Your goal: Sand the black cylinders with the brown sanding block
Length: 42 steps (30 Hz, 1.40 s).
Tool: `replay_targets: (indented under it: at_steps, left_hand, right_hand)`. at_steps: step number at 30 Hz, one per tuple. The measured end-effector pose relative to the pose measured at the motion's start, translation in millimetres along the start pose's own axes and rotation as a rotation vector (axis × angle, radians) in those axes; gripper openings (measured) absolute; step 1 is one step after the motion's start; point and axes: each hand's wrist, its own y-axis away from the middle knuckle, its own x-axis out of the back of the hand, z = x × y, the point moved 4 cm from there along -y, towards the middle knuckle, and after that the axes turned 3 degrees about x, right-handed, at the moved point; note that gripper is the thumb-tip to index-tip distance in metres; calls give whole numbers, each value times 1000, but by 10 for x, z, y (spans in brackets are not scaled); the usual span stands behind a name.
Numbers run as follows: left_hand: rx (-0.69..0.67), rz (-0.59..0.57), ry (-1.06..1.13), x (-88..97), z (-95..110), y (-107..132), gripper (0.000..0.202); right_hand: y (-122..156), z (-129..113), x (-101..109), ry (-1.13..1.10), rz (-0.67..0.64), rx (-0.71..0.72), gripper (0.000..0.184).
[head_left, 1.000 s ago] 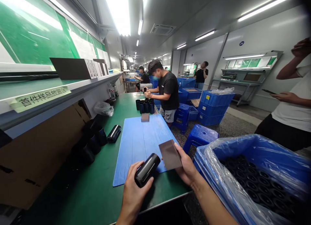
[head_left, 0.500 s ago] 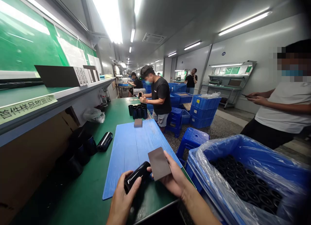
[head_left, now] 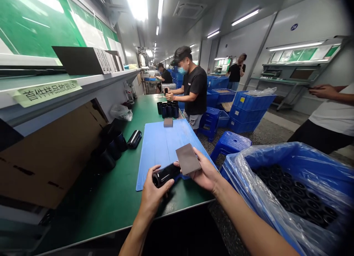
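Note:
A glossy black cylinder (head_left: 167,174) lies tilted in my left hand (head_left: 155,191), whose fingers and thumb wrap round its near end. My right hand (head_left: 206,171) grips a flat grey-brown sanding block (head_left: 188,159) at its right edge, with the broad face toward me. The block overlaps the cylinder's far end, and a right fingertip shows beside that end; contact between block and cylinder cannot be made out. Both are held over the near part of a blue sheet (head_left: 155,145) on the green table (head_left: 121,189). Another similar block (head_left: 168,122) rests on the sheet's far end.
One black cylinder (head_left: 134,139) lies left of the sheet, near several dark upright ones (head_left: 112,147). More cylinders (head_left: 167,109) stand before a co-worker (head_left: 195,88). At right, a plastic-lined blue crate (head_left: 235,167) holds many cylinders beside a blue stool (head_left: 232,141). A shelf (head_left: 105,79) overhangs the left.
The view has swung, so the table and the surroundings appear shifted. Both hands keep hold of the cylinder and the block, the cylinder now lying more level.

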Motion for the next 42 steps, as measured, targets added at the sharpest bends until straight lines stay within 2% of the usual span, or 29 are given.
replay_targets:
  at_steps: [2,4,6,9,11,15,19,21,24,29,31,34,37,42]
  left_hand:
    - [-22,-34,9,-17,-17,18,71]
    - [-21,-11,-15,-25,-30,36,62]
    - [-27,75,-79,-23,-30,46,56]
    - [-137,237,-199,-28,15,43,51]
    - [-225,303,-229,-48,40,32,53]
    - [-353,343,-232,-83,57,13,47]
    - [-363,279,-145,-86,49,18,43]
    - [-326,213,-102,-95,40,24,48]
    - [-343,187,-121,-111,71,40,47]
    - [-522,279,-249,-182,209,43,33]
    - [-556,215,-202,-245,238,24,33]
    - [-488,75,-93,-329,228,-13,35]
    - [-430,68,-79,-350,226,-28,33]
    - [-473,18,-75,-396,245,-35,37]
  right_hand:
    - [-20,-40,12,38,32,21,52]
    - [-11,-82,53,69,96,85,50]
    - [39,-107,107,103,186,188,47]
    - [169,-58,148,186,283,297,48]
    - [249,27,139,242,269,287,50]
    - [337,132,135,411,216,279,57]
    - [359,73,112,871,232,495,59]
    - [352,82,70,988,195,552,56]
    - [346,125,19,1018,159,561,54]
    - [423,100,-41,1145,206,636,57]
    - [457,63,-37,1166,223,635,57]
    - [509,-7,-14,1180,227,652,55]
    - [594,-44,10,1217,228,709,51]
    - [783,57,-106,1477,223,885,47]
